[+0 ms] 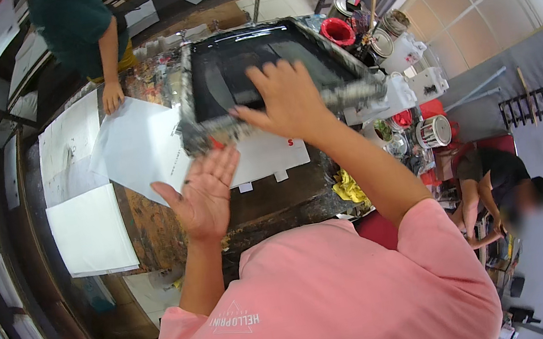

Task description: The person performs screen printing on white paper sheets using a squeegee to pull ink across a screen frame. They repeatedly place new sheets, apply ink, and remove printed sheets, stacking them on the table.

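A screen-printing frame (186,91) with a dark mesh and ink-smeared edges stands in front of me, apparently tilted above the worktable. My left hand (208,193) is palm up and open, its fingertips by the frame's near edge. Over the mesh is my right hand (289,100), slightly blurred, with fingers and thumb apart and no object visible in it. White printed paper (276,155) lies partly under the frame. To the left, a co-worker's hand (113,96) holds the edge of a white sheet (142,147) that slants toward my left hand.
Stacked white sheets (91,231) lie on the left of the stained worktable (154,232). Red and white paint containers (338,32) crowd the right side, near a yellow cloth (348,188). Racks (21,277) line the far left. Another person (498,185) bends down at the right.
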`<state>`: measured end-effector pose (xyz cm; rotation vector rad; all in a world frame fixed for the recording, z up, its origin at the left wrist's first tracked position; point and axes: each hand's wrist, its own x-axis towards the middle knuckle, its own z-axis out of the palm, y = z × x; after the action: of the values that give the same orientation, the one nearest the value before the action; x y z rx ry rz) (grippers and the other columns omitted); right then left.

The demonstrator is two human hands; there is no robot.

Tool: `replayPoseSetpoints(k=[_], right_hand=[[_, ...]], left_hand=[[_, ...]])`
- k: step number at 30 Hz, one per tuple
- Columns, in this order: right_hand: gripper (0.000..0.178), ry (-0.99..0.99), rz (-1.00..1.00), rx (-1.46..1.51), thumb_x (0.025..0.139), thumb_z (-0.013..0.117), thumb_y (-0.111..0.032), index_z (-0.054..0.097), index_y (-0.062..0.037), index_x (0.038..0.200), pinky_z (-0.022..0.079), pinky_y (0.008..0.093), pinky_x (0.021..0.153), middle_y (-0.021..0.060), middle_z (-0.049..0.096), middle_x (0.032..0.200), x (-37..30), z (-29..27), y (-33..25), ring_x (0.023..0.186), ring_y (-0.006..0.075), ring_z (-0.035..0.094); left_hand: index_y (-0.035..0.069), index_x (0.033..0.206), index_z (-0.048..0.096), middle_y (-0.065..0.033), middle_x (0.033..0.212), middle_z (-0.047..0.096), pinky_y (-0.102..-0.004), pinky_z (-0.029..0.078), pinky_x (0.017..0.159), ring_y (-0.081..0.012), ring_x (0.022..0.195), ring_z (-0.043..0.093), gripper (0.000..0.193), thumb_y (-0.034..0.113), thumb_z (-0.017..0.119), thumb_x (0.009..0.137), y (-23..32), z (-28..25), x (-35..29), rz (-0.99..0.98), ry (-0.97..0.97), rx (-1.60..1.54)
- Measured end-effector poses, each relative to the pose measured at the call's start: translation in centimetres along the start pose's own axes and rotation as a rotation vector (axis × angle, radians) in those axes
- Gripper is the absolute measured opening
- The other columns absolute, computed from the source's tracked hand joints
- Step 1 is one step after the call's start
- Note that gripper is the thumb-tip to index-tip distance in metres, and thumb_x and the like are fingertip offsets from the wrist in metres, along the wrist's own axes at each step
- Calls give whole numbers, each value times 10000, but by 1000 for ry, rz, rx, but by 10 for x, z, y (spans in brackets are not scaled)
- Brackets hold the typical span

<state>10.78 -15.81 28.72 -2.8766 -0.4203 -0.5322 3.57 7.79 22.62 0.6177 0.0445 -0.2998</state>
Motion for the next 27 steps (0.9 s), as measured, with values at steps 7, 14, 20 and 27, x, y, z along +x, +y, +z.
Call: replayPoseSetpoints(k=[7,14,20,27], right_hand=[[484,-574,53,281,887,746,-206,650,-96,1349,517,535,951,161,683,1207,-82,126,56,1203,376,628],[432,-654,66,139,901,698,-137,662,-135,1331,448,555,988,110,691,1216,-145,153,7,1191,336,646],[393,-362,-18,28,894,690,-121,663,-147,1285,411,521,1000,53,668,1196,-136,191,12,1162,273,627],[381,-236,33,-46,930,646,-94,671,-161,1304,415,554,1013,55,678,1205,-3,254,79,1158,285,638]], left_hand=[[-114,1638,-139,-389,1694,145,-532,392,1258,-494,1527,387,1418,929,473,898,-83,-125,-33,-414,355,-95],[-57,1607,-302,-398,1690,163,-519,410,1242,-489,1507,428,1440,963,415,888,-111,-155,-17,-523,557,24],[-36,1588,-350,-401,1719,36,-525,407,1240,-505,1543,362,1431,974,380,886,-115,-162,-17,-573,625,61],[-83,1653,-127,-351,1684,243,-521,420,1227,-487,1514,412,1349,942,366,928,-112,-173,-18,-600,501,132]])
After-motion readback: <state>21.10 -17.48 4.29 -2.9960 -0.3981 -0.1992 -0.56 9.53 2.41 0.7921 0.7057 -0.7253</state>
